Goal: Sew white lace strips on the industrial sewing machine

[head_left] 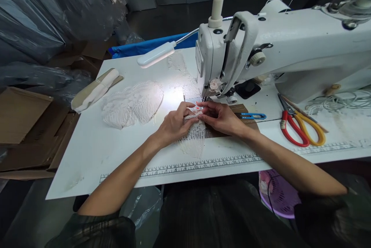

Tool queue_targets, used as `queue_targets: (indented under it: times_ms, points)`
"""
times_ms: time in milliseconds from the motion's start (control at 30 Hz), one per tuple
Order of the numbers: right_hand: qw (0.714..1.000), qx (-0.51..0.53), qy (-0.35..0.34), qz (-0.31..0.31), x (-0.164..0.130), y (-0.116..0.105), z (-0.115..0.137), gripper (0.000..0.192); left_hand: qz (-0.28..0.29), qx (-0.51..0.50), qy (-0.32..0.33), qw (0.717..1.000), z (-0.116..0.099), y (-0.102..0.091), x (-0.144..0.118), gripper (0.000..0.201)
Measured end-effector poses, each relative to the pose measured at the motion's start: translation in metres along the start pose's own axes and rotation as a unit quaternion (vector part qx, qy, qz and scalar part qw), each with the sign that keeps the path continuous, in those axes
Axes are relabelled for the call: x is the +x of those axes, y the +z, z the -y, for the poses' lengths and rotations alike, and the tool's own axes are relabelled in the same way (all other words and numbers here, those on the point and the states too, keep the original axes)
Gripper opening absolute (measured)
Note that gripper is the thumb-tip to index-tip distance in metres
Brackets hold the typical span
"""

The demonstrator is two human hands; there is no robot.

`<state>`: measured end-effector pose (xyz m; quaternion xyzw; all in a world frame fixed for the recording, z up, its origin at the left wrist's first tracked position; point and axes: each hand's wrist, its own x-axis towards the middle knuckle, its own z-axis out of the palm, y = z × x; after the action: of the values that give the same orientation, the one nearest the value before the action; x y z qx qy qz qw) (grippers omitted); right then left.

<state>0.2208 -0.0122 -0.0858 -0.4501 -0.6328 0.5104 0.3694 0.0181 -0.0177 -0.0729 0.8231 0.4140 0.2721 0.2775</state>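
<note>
A piece of white lace (193,141) hangs toward me over the table, its upper edge just in front of the needle of a white sewing machine (213,62). My left hand (175,122) pinches that edge from the left, thumb and fingers closed on it. From the right, my right hand (218,116) grips the same edge, fingertips close to the presser foot. The fingers partly cover the spot under the needle. More white lace (133,103) lies bunched to the left, and another lace piece (178,64) is behind the needle area, partly washed out by lamp light.
Blue thread snips (253,116) lie right of my right hand. Farther right are scissors (301,124) with red and yellow handles. A lamp (156,54) hangs over the table. A ruler strip (203,165) runs along the front edge. Cardboard boxes (26,124) stand left.
</note>
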Motion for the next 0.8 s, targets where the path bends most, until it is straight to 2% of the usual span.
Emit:
queue_targets:
  times_ms: [100, 233, 367, 533, 800]
  points:
    - [0.999, 0.043, 0.003, 0.001, -0.0013, 0.0016, -0.0036, 0.048, -0.016, -0.042, -0.036, 0.998, 0.0016, 0.0045, 0.0006, 0.034]
    - [0.998, 0.069, 0.006, 0.0, -0.0016, 0.0028, -0.0036, 0.052, -0.02, -0.05, -0.064, 0.997, 0.0016, 0.0063, 0.0013, 0.04]
    - [0.997, 0.076, -0.002, -0.026, -0.0013, 0.0043, -0.0021, 0.048, -0.028, -0.056, -0.063, 0.996, 0.0001, 0.0055, 0.0017, 0.041]
    - [0.996, 0.082, -0.001, -0.025, -0.0014, 0.0042, -0.0028, 0.048, -0.051, -0.11, -0.054, 0.991, 0.0009, 0.0056, 0.003, 0.047]
    - [0.996, 0.089, -0.013, -0.016, -0.0023, 0.0039, -0.0067, 0.049, -0.057, -0.205, -0.091, 0.973, 0.0043, 0.009, 0.0043, 0.046]
